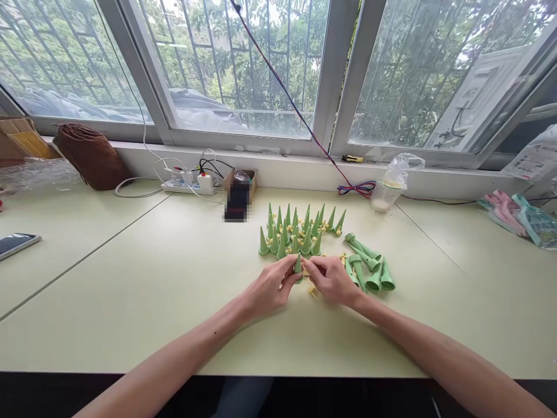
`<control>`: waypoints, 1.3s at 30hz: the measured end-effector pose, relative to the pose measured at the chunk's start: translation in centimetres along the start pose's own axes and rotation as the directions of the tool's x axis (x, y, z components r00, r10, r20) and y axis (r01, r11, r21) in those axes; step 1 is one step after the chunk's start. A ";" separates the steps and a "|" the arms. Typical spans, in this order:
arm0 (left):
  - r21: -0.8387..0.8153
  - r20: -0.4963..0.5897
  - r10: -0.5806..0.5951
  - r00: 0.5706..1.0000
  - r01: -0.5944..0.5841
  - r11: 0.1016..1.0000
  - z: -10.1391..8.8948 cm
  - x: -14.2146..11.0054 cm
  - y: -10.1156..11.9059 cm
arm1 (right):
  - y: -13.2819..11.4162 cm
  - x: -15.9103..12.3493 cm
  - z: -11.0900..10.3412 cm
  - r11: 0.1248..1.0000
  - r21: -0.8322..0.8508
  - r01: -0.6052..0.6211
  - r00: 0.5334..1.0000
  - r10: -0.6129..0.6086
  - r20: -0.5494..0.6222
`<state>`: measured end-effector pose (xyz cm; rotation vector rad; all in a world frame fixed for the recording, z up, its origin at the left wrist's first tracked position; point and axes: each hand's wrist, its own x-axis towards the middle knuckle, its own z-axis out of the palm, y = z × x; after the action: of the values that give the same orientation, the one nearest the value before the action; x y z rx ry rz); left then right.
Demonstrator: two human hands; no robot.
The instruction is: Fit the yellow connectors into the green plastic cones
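My left hand is closed around a green plastic cone, which stands point up between thumb and fingers. Against its right side, my right hand pinches a small yellow piece, mostly hidden by the fingertips. Just below the hands a loose yellow part lies on the table. Behind them several upright green cones stand in rows, with yellow pieces at their bases. To the right of my right hand, several green cones lie or lean in a loose pile, with a few yellow bits beside it.
The pale green table runs up to the window ledge. At the back stand a power strip with cables, a small box and a plastic cup in a bag. A phone is at far left, near a brown bag.
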<state>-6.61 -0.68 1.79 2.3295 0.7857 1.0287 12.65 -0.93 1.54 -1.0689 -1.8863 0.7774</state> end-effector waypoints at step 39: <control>-0.336 -0.036 -0.308 0.951 0.279 0.900 0.0 1.0 -0.4 | -0.8 -0.4 0.1 0.905 0.384 -0.185 0.981 0.149 0.121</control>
<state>-6.19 0.23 2.06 1.8293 0.8930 1.0420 12.40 -1.64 1.96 -0.9562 -1.6256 1.2628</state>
